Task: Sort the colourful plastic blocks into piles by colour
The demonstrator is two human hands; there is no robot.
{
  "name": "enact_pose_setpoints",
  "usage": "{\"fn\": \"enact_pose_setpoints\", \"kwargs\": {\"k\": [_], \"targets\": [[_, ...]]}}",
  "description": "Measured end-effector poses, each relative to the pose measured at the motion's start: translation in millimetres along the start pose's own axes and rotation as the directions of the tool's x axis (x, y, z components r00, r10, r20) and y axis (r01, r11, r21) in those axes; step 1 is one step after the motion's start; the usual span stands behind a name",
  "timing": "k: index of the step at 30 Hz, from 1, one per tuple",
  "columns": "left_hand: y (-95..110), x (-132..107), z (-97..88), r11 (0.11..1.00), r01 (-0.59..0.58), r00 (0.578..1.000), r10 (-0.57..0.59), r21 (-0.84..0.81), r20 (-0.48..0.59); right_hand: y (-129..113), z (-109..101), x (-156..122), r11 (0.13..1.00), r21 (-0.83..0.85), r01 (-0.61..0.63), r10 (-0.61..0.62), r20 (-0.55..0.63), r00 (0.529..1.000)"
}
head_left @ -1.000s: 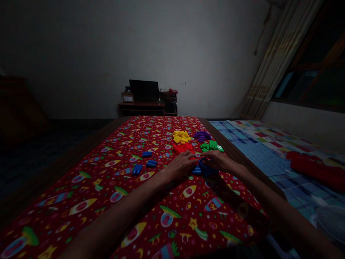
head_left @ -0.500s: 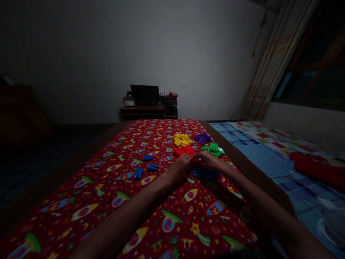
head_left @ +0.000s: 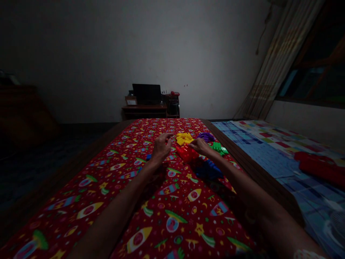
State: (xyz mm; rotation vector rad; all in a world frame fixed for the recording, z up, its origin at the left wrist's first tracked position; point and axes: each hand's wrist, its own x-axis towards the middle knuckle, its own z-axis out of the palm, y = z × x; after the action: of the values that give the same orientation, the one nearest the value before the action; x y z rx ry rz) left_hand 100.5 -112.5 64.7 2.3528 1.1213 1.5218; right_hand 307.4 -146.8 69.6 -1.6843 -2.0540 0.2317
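My left hand [head_left: 161,146] is raised over the patterned red cloth, left of the yellow pieces, its thumb and forefinger apart. I see nothing clear between them. My right hand [head_left: 201,146] hovers at the upper right of a heap of shiny red pieces [head_left: 185,154], fingertips pinched together; whatever they hold is too small and dark to make out. Close by lie heaps of small yellow pieces [head_left: 184,139], purple pieces [head_left: 206,137], green pieces [head_left: 219,148] and blue tube-like pieces [head_left: 208,170]. A separate blue piece [head_left: 148,157] shows partly behind my left wrist.
The red cloth [head_left: 172,196] with rockets and stars covers a long surface with brown edges. On the right is a bed with checked covers [head_left: 250,158] and a red bundle [head_left: 320,167]. A desk with a black monitor [head_left: 147,94] stands against the far wall.
My hands were together over the red pieces and have parted. The left moved left and away from me; the right moved slightly up. My left arm now covers most of the separate blue pieces.
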Motion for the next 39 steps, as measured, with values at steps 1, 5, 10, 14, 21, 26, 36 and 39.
{"fn": "enact_pose_setpoints", "kwargs": {"k": [1,5,10,14,21,26,36,39], "targets": [[-4.4,0.5,-3.6,1.000,0.005,1.000,-0.005,0.015,0.001,-1.2,3.2,2.1,1.000,-0.026,-0.016,0.017,0.011,1.000],[-18.0,1.0,-12.7,0.998,0.036,0.999,-0.037,0.051,0.008,-2.7,7.8,1.3,0.993,-0.101,-0.055,0.052,-0.026,0.998],[-31.6,3.9,-21.6,0.991,0.081,0.996,-0.084,0.104,0.032,1.3,-5.3,-13.0,0.995,-0.093,-0.033,0.019,-0.138,0.990],[-47.3,4.7,-37.8,0.975,0.149,0.984,-0.163,0.164,0.075,15.1,-17.1,-41.1,0.996,-0.054,0.065,-0.071,-0.114,0.991],[-87.2,-22.2,-58.7,0.924,0.221,0.883,-0.326,0.314,0.337,22.2,-6.1,-99.5,0.912,-0.143,0.384,-0.376,0.084,0.923],[-100.0,-58.0,-60.8,0.960,0.118,0.857,-0.228,0.255,0.462,20.7,8.2,-105.6,0.870,-0.201,0.451,-0.398,0.253,0.882],[-75.0,-72.3,-53.9,0.988,0.151,0.859,-0.151,0.040,0.489,-26.8,21.7,-98.1,0.882,-0.050,0.469,-0.470,0.000,0.883],[-67.9,-73.4,-53.9,0.983,0.183,0.889,-0.166,0.002,0.426,-49.4,47.7,-93.1,0.895,-0.037,0.445,-0.444,0.038,0.895]]}}
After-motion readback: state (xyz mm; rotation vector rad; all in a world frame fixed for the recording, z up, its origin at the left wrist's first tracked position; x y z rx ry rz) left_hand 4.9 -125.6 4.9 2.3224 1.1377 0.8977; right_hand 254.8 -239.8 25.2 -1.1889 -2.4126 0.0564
